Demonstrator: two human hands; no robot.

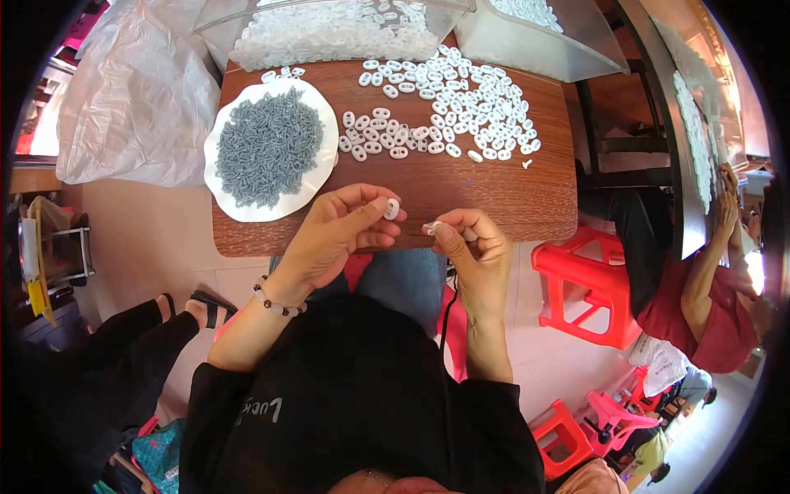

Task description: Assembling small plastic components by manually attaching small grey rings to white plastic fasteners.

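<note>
My left hand (341,222) is closed in a pinch around a white oval plastic piece with two holes (392,209), above the near edge of the table. Just to its right, my right hand (476,247) pinches a small whitish piece (431,229) between thumb and fingertips; its kind is too small to make out. The two hands are slightly apart. Beyond them, many similar white oval pieces (481,107) lie loose on the brown wooden table (510,202). A white scalloped plate (325,169) at the left holds a heap of small grey screw-like pieces (270,148).
Clear bins of white pieces (337,37) (535,49) stand along the far side. A large translucent plastic bag (136,99) is at the left. Red stools (588,284) stand to the right, where another person (699,313) works at a second table. Another person's feet (206,313) show at left.
</note>
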